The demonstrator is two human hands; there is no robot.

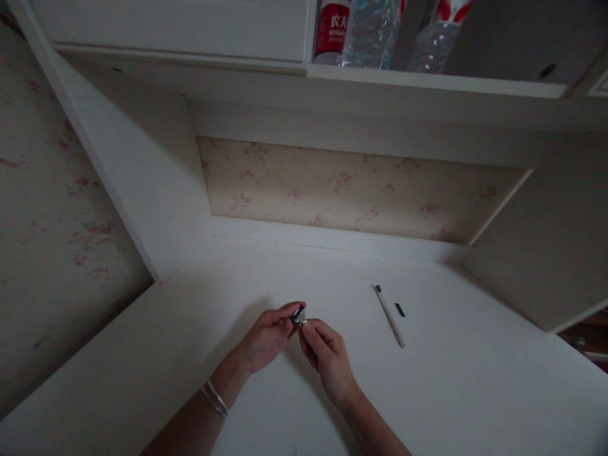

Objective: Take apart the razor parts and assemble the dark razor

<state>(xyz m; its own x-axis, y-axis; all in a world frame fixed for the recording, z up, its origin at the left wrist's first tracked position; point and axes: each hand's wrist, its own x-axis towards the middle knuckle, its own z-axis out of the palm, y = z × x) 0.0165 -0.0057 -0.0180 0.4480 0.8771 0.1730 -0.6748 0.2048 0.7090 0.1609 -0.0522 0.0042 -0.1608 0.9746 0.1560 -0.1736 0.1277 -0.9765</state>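
Observation:
My left hand [267, 337], with bracelets at the wrist, is closed with thumb and fingers round a small black-and-silver object [299, 315]. Its exact kind is too small to make out. From the other side, my right hand [331, 361] pinches the silver end of the same piece, so the hands nearly meet above the white desk [266, 418]. To the right of them lies a pale toothbrush [391, 320] with dark bristles, its head pointing away from me. Beside the toothbrush is a short dark strip [399, 310].
Overhead runs a white shelf [427, 77] holding a bottle with a red label [332, 30] and clear plastic bottles [368, 35]. White side panels [137, 158] stand at the left and right. Flowered wallpaper [342, 183] shows behind the desk.

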